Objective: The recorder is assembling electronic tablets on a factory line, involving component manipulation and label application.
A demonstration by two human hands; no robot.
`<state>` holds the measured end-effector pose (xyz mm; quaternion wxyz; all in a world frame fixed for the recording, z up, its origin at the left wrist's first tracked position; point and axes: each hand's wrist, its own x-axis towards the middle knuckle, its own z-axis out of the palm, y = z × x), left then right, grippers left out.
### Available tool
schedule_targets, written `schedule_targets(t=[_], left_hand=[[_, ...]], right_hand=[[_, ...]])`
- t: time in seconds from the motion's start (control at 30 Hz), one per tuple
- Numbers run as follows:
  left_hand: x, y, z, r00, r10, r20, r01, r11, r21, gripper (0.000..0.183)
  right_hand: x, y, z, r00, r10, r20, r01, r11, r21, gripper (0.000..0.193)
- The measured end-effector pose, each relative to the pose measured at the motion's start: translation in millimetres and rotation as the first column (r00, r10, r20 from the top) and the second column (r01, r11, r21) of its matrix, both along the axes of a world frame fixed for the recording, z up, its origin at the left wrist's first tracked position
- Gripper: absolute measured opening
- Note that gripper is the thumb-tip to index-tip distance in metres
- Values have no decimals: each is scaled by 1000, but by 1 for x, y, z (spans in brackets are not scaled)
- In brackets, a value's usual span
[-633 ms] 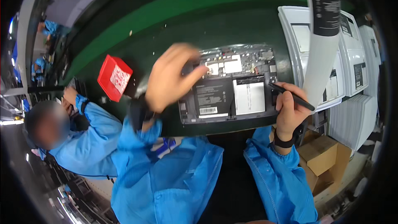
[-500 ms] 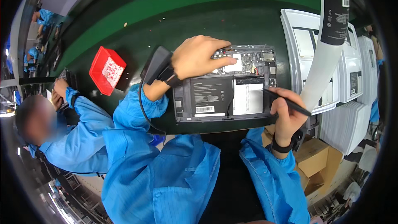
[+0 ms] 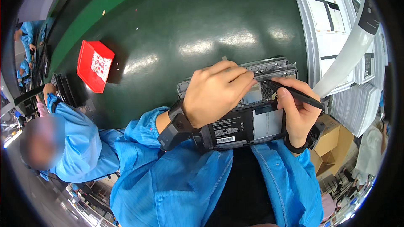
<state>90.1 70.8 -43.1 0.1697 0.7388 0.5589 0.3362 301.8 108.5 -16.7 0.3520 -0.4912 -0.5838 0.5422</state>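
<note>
The right hand [image 3: 301, 107] grasps a black pen-like tool [image 3: 299, 96], its tip at the circuit board [image 3: 266, 92] of an opened laptop base [image 3: 205, 136]. The left hand [image 3: 219, 94] lies across the upper left of the base with bent fingers, tips by the middle of the board; whether they pinch anything cannot be told. A bulky black device [image 3: 176, 128] is strapped to the left wrist, a black band [image 3: 296, 147] to the right.

The base lies at the near edge of the bench [image 3: 176, 25], close against the wearer's blue jacket [image 3: 181, 180]. Below the board sits a black battery [image 3: 229, 128] with lines of pale print too small to read and a white barcode block; a silver-grey panel [image 3: 268, 122] is beside it.

Left of the base, a red bin [image 3: 85, 65] holds many tiny red and white pieces [image 3: 101, 65]. To the right, white compartmented trays [image 3: 304, 38] hold flat white and black pieces, one bearing small pale print. A pale tubular strip [image 3: 345, 59] with a dark printed section crosses in front of them. Below are a white stack [image 3: 355, 111] and an open cardboard box [image 3: 336, 145], its inside shaded. A co-worker in blue [image 3: 82, 143] sits at far left.
</note>
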Motion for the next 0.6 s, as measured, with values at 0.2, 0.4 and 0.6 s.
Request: schedule_targets(t=[0.2, 0.4, 0.6], left_hand=[[-10, -7, 0, 973, -85, -215, 102, 993, 68, 24], [-11, -12, 2, 984, -76, -163, 91, 992, 84, 25], [-14, -19, -7, 987, -49, -154, 67, 992, 111, 27]], right_hand=[[-11, -10, 1, 1000, 4, 0, -4, 998, -64, 18], [-12, -20, -8, 999, -24, -30, 23, 999, -48, 20], [-15, -11, -17, 997, 66, 44, -68, 997, 33, 20]])
